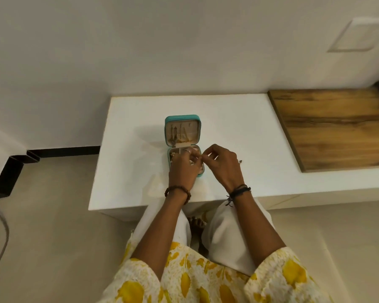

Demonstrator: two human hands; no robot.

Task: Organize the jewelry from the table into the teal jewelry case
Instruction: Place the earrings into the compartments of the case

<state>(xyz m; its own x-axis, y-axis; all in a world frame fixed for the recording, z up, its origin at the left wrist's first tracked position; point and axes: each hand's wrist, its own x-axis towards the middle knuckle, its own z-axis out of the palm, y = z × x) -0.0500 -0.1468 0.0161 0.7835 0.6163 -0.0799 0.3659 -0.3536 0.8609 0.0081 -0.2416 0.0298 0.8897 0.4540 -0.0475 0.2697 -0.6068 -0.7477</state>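
Head view: teal jewelry case (182,130) sits open near the middle of the white worktop (239,132), lid propped up with chains hanging inside. Left hand (182,169) hovers over the lower tray, fingers curled around something small; what it is stays too tiny to tell. Right hand (222,164) meets it just beside the case's right edge, fingers pinching the same small piece. Risk, as I judge it: the piece could slip between the two grips and drop onto the floor, or snag the hanging chains.
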